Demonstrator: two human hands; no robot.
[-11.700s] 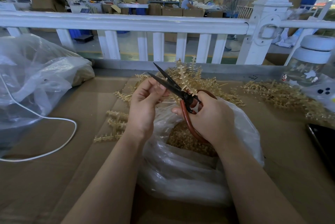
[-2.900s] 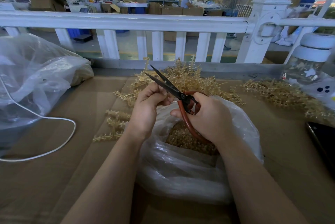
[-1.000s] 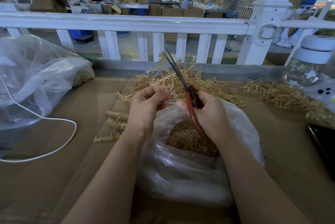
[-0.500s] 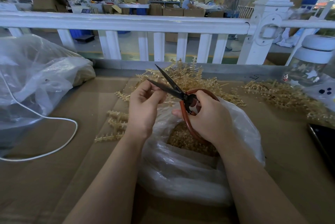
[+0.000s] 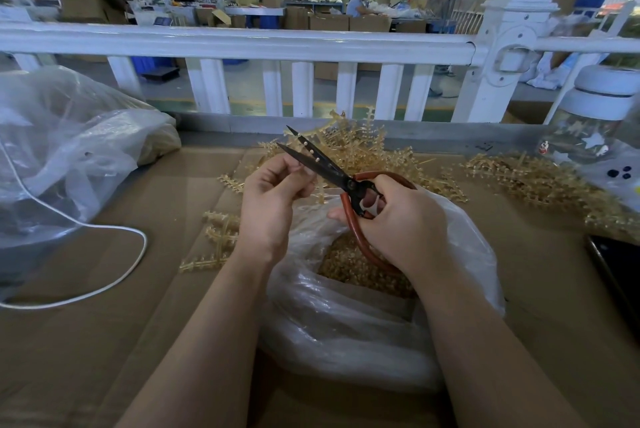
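While our right hand grips the red-handled scissors over the open plastic bag | blades parted | our left hand pinches what looks like a tan sprue strip between them.

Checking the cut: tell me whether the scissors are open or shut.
Open: the scissors blade tips stand apart, with a plastic strip between them.

Black-bladed, red-handled scissors; amber sprues

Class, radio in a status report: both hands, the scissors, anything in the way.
Right hand grips scissors, blades open. Left hand pinches plastic strip between blades. Nothing blocks the cut.
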